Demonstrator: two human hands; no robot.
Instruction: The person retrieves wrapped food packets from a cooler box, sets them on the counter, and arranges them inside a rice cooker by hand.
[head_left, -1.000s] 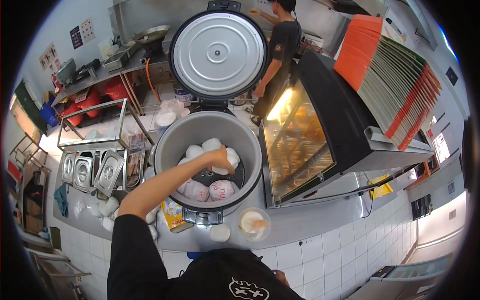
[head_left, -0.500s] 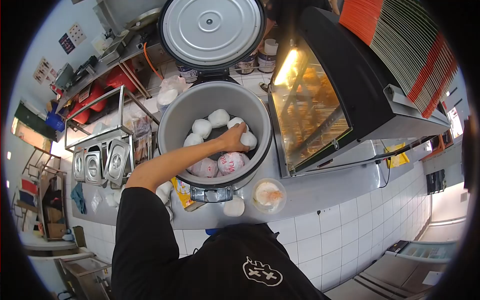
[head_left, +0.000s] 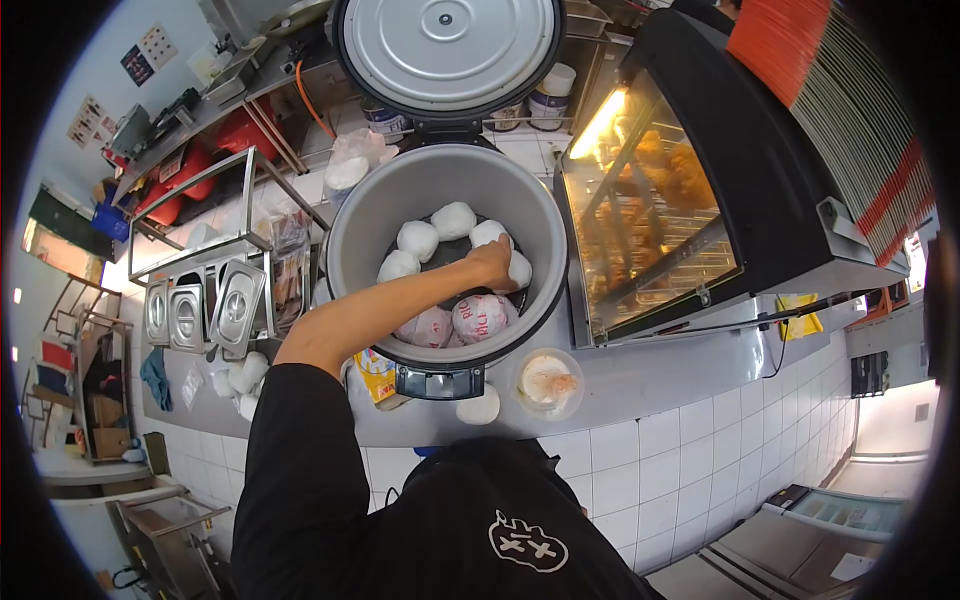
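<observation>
My left hand point(head_left: 493, 262) reaches into a large round cooker point(head_left: 350, 225) with a grey inner pot. Its fingers close around a white wrapped ball point(head_left: 519, 270) at the pot's right side, partly hidden by the hand. Another white ball point(head_left: 488, 233) sits just beyond the fingers. More white balls point(head_left: 453, 220) curve along the back and left of the pot. At the near side lie printed wrapped balls point(head_left: 480, 318) with pink-red lettering, partly behind my forearm. The cooker's lid point(head_left: 448, 50) is raised. My right hand is out of view.
A lit glass warming cabinet point(head_left: 650, 200) stands right of the cooker. In front are a clear tub point(head_left: 550, 384), a white round item point(head_left: 478, 404) and a yellow packet point(head_left: 376, 378). Steel lidded pans point(head_left: 238, 305) and white bundles point(head_left: 245, 375) are at the left.
The view has shifted, so the cooker appears slightly further right and higher. My left hand stays at the pot's right side by the same white balls.
</observation>
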